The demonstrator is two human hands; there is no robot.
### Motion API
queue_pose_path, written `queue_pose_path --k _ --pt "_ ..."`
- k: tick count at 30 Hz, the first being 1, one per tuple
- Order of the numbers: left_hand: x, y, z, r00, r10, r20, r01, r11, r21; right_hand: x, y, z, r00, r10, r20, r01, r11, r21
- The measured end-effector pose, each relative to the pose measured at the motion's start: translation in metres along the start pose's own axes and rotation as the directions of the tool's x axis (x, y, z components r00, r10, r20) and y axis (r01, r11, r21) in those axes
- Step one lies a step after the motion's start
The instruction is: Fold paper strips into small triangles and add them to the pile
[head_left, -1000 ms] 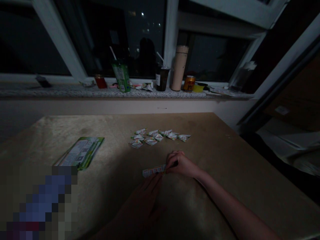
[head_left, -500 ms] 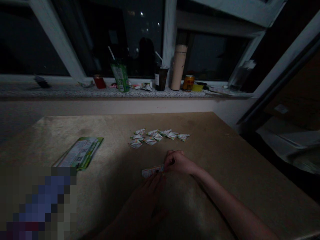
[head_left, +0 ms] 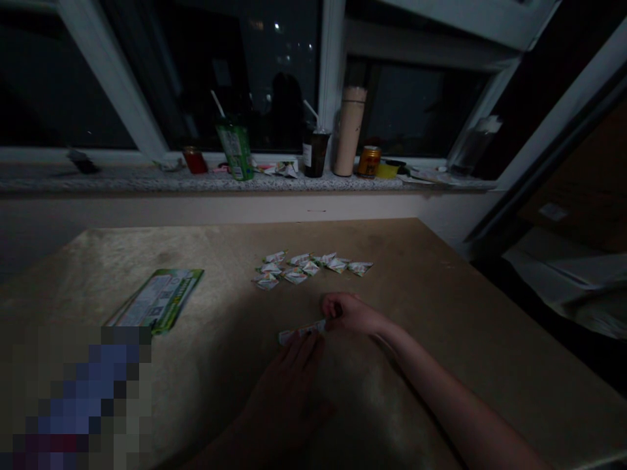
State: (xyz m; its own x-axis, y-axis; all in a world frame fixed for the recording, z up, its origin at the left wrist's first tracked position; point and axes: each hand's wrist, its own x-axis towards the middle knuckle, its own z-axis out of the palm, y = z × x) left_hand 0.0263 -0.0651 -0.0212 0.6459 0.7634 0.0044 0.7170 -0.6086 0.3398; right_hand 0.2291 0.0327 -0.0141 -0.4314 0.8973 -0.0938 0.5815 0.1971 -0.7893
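A narrow flat strip of printed wrapper [head_left: 289, 335], whitish with small coloured print, lies on the brown table. My left hand [head_left: 291, 372] rests over its near edge, fingers stretched out flat and pressing it down. At the strip's right end my right hand [head_left: 347, 313] is closed, thumb and fingers curled together at that end; the fingertips themselves are hard to see in the dim light. Beyond my hands lie several wrappers folded into small triangles [head_left: 295, 275], white with green and orange print, in a loose cluster.
Flat green-and-white packets [head_left: 159, 300] lie stacked at the table's left, beside a blurred-out patch. Along the windowsill [head_left: 274, 185] stand a green cup [head_left: 236, 150], a dark cup [head_left: 316, 153], a pinkish flask [head_left: 349, 134], an orange can [head_left: 369, 162] and a red jar [head_left: 194, 160].
My left hand has slid slightly up over the strip and covers more of its near edge. My right hand has shifted a little to the right, baring more of the strip's right end.
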Motion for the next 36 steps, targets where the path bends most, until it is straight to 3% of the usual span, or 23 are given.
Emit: queue_pose_path --k 12,25,36 --pt "0.001 0.002 -0.003 0.999 -0.006 0.038 0.007 1.000 -0.029 -0.001 0.005 -0.001 0.999 -0.042 0.035 0.039 0.997 0.059" --pt "0.002 0.005 -0.006 0.995 0.036 0.091 -0.037 0.999 0.009 -0.002 -0.005 0.000 0.999 -0.020 0.027 0.022 0.998 -0.061" --pt "0.000 0.003 -0.004 0.999 0.028 0.038 -0.028 1.000 -0.010 -0.004 -0.009 0.003 1.000 0.009 -0.007 -0.010 0.990 -0.140"
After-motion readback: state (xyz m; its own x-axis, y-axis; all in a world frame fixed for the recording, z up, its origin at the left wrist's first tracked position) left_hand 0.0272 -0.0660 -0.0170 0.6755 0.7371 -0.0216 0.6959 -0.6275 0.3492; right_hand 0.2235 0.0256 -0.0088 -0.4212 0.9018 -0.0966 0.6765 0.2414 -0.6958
